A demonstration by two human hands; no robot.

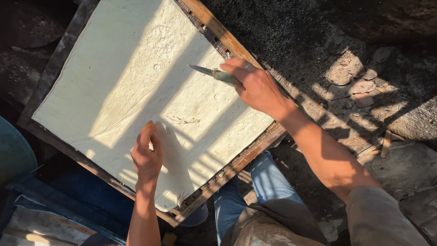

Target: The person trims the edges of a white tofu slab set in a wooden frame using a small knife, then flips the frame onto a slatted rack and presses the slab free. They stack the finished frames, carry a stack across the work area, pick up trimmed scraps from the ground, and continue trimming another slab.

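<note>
A wooden frame [255, 148] holds a pale slab [136, 91] spread flat beneath both hands. The left hand [146, 157] lies on it, fingers together and holding nothing; best kept flat, steadying the slab. The right hand [257, 86] grips a knife [214, 73], tip past the fingertips over the slab; a shallow, even draw seems wise

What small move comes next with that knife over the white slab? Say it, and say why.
Probably lower the knife tip onto the white slab and start a cut. The right hand grips its handle with the blade pointing over the slab, seemingly just above it, and no cut lines show yet. The left hand lies flat on the slab inside the wooden frame, steadying it.
</note>
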